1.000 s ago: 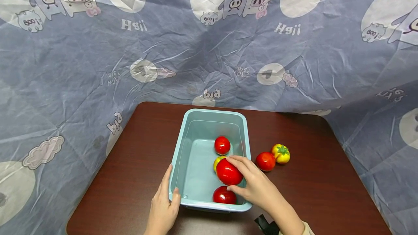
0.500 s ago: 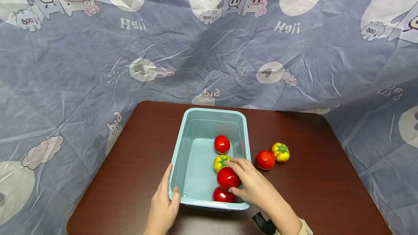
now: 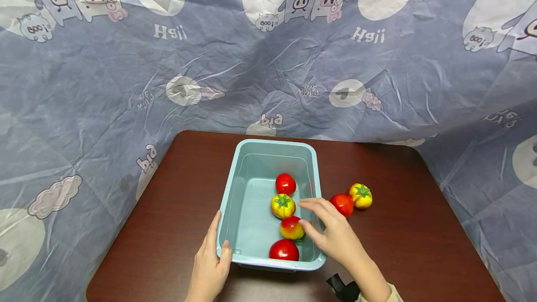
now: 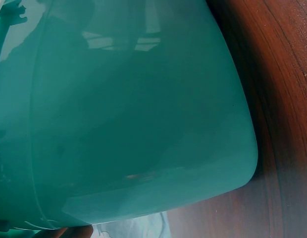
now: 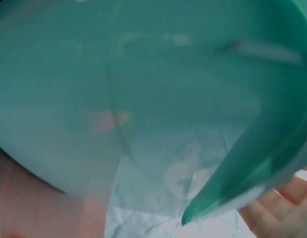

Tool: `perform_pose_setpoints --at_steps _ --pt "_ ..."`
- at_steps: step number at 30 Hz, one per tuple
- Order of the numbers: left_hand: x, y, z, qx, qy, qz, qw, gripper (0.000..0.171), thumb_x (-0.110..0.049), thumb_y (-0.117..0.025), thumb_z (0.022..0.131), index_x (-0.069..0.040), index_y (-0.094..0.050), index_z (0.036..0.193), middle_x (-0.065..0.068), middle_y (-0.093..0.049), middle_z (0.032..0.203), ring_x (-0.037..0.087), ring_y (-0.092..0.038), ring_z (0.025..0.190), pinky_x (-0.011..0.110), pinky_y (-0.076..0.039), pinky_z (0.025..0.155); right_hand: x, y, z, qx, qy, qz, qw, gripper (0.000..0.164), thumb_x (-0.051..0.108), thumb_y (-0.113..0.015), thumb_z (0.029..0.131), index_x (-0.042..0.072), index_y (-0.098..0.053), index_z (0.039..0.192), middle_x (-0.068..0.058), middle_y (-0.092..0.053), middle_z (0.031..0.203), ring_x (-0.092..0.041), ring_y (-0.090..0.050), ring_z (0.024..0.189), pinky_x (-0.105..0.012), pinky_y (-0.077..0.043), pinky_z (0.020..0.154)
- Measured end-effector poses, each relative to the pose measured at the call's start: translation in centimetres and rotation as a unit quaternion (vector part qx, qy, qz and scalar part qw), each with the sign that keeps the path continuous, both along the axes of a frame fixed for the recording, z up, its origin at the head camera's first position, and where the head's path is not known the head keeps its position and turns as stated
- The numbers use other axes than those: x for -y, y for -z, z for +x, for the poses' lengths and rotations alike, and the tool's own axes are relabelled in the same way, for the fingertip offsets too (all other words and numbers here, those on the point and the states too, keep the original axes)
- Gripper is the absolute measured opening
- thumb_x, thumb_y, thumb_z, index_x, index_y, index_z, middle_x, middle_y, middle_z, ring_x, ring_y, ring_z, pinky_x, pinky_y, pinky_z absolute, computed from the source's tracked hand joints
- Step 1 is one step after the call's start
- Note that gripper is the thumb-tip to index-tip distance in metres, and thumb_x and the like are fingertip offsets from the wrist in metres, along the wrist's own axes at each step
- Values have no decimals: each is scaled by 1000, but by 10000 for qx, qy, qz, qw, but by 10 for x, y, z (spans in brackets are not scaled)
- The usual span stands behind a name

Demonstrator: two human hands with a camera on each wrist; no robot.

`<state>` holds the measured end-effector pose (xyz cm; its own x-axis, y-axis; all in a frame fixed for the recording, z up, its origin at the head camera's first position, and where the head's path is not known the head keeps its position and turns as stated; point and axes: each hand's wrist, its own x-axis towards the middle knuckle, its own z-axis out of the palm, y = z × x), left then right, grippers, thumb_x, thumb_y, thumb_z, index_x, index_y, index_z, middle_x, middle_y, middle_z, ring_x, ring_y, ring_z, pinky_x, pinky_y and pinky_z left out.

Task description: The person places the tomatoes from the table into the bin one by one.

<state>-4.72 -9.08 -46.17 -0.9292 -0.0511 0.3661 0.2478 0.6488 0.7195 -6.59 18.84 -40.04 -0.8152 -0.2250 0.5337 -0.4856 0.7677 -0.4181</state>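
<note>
My left hand [image 3: 211, 253] rests against the near left corner of a light blue plastic bin [image 3: 230, 190], its fingers along the outside and thumb at the rim. Over the bin's right rim, my right hand [image 3: 335, 232] is spread with nothing between fingers and thumb. Just left of its thumb, inside the bin, lies a red-and-yellow round toy fruit [image 3: 291, 228]. Around that fruit sit a yellow one with a green star-shaped top [image 3: 283, 206], a glossy red one [image 3: 284, 250] nearest me and a red one [image 3: 285, 184] farther back. The wrist views mostly show bin walls.
On the brown table [image 3: 402, 236], right of the bin, a red round fruit [image 3: 341, 205] touches a yellow one with a green top [image 3: 361, 195]. My right hand partly overlaps the red one. A patterned grey-blue cloth [image 3: 268, 59] hangs behind the table.
My right hand lowered the red fruit into the bin, let go and drew back right. That fruit now shows its yellow side, and the yellow fruit beside it shifted slightly. The left hand stayed still.
</note>
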Motion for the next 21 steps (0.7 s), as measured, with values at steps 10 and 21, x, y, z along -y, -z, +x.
perform_pose_setpoints --at_steps 10,21 --pt "1 0 0 -83 -22 -27 10000 69 -3 -59 88 -17 -38 152 12 -55 144 36 -66 111 53 -53 82 -34 5 -5 -333 1026 -1339 9851 37 -3 -77 78 9 -72 113 -2 -70 111 0 -62 95 -2 -44 81" --pt "0 0 0 77 -8 -13 10000 69 -4 -57 88 -19 -37 153 9 -54 145 36 -65 112 53 -53 82 -66 30 -15 827 2115 -2344 9453 26 4 -69 89 5 -70 115 -9 -70 114 22 -55 89 -2 -45 78"
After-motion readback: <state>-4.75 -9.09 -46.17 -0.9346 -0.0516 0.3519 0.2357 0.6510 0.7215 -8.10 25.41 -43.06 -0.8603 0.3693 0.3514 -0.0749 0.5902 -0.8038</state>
